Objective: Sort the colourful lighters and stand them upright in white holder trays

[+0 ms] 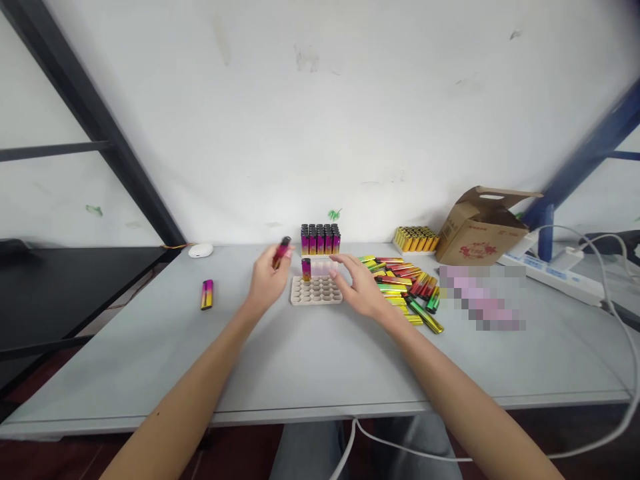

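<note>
Pinches a lighter (281, 255), with long axis steep, in the left hand (269, 279), left of the tray (317, 302); poises the right hand (359, 287) nearer, loosely spread, seemingly holding nothing.

1. Bright, even light washes the wall (280, 120), shadows soft on the table (320, 373)!
2. Glints flash off the shiny lighters (393, 288)!
3. Wide-angle stretch tilts the dark post (105, 127) at left!
4. Blocky pixels swallow a pinkish item (483, 300) at right!

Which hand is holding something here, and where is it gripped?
The left hand holds a purple lighter by its body, black top sticking up free. The right hand, fingers spread, holds nothing visible.
</note>
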Demonstrator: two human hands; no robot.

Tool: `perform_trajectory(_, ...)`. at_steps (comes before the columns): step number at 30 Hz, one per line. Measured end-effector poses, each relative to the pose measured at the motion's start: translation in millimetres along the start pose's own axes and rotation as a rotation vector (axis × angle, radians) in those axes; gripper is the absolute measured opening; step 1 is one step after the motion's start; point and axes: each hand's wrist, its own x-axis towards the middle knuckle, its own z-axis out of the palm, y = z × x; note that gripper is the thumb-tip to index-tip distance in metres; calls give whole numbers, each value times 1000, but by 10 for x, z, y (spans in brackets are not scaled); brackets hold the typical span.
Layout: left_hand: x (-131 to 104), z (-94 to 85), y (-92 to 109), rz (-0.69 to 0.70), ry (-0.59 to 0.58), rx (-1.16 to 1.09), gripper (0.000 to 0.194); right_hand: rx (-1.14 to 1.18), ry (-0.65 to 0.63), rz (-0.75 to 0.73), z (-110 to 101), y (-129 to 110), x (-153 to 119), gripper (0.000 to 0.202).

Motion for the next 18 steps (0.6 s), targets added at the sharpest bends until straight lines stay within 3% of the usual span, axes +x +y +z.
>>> perform_trajectory(2,-101,98,88,101,-79,-30,27,113,26,-27,4,-70,-1,39)
perform_trajectory(5,-210,205,129,114,-254,-115,26,197,3,-68,33,-118,-15,38)
perform_trajectory(12,-214,265,140,-182,-424,-537,50,94,-76,-62,36,-19,-32,45)
perform_trajectory(15,-196,266,198,-308,-455,-644,47,55,-81,-74,24,12,-35,46)
perform_trajectory(18,-172,243,224,-345,-430,-649,39,34,-67,-73,16,34,-35,46)
